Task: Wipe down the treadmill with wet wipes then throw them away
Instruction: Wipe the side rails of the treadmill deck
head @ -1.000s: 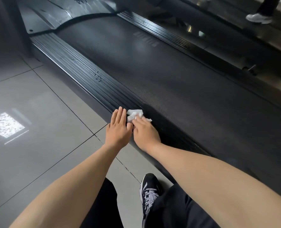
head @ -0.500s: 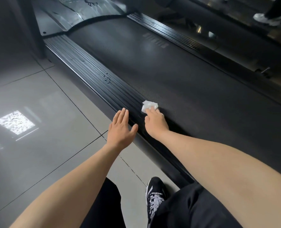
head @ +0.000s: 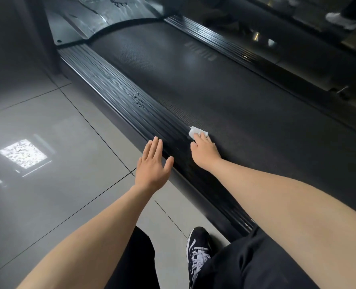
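Observation:
A black treadmill lies diagonally across the head view, its belt [head: 225,90] flanked by a ribbed left side rail [head: 121,88]. A small crumpled white wet wipe [head: 193,132] sits where the belt meets that rail. My right hand [head: 204,151] holds the wipe down there, fingers curled over it so that only its far edge shows. My left hand [head: 153,165] is flat with straight fingers, apart from the right hand, at the rail's outer edge and holding nothing.
Glossy grey floor tiles [head: 48,122] spread to the left, with a bright light reflection. My black-and-white shoe [head: 198,247] stands beside the treadmill's near end. A shiny motor cover [head: 102,13] caps the far end. Another person's white shoe [head: 339,20] shows at top right.
My right hand has slid the wipe forward along the rail's inner edge, away from my left hand. The hands, side by side a second ago, are now apart.

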Demonstrator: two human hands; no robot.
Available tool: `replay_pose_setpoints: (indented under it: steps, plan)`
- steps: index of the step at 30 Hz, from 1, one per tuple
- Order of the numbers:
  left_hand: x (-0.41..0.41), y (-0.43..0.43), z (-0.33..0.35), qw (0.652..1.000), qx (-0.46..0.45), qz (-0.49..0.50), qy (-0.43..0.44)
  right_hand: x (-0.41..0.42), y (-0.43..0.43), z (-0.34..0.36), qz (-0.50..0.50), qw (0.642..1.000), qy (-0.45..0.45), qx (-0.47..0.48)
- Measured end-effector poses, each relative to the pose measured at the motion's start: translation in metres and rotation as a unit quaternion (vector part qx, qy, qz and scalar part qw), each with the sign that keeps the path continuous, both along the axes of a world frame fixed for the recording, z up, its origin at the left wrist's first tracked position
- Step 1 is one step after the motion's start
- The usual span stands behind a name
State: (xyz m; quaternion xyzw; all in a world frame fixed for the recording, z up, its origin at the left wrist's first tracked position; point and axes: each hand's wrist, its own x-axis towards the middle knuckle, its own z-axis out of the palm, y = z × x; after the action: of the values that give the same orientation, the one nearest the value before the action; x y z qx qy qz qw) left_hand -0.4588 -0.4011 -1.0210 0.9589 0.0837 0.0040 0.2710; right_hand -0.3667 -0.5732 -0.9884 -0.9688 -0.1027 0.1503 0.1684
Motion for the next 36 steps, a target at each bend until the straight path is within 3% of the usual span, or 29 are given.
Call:
replay_pose_setpoints:
  steps: [3,7,11,14,18,23,26,32,36]
  plan:
    - [0.0,0.0,-0.002,1.0,-0.01,0.0,-0.009,-0.008,0.002,-0.001,-0.006,1.0,-0.019,-0.009]
    - [-0.001,-0.002,-0.005,0.999,-0.033,0.006,-0.017,-0.032,0.018,0.004,0.08,0.993,-0.029,0.087]
    - [-0.001,0.001,-0.005,0.999,-0.032,0.0,-0.015,-0.03,0.024,0.002,0.138,0.986,-0.004,0.093]
    - [-0.002,0.003,-0.003,1.0,-0.027,-0.007,-0.012,-0.015,0.015,0.001,0.093,0.994,-0.039,0.041]
    - [-0.002,0.002,-0.001,0.999,-0.034,-0.005,-0.004,-0.005,0.012,0.003,0.017,1.0,-0.017,0.005]
    - [-0.001,0.002,-0.002,0.995,-0.095,-0.002,-0.018,-0.036,0.025,0.011,0.095,0.989,-0.005,0.117]
    - [-0.002,0.006,-0.003,0.994,-0.104,-0.011,-0.024,-0.038,0.028,0.007,0.153,0.98,0.022,0.126]
    - [-0.003,0.008,0.001,0.994,-0.108,-0.023,-0.014,-0.011,0.013,0.008,0.055,0.998,-0.029,0.028]
    - [-0.003,0.009,0.003,0.987,-0.155,-0.018,-0.022,-0.022,0.023,0.014,0.067,0.995,-0.026,0.069]
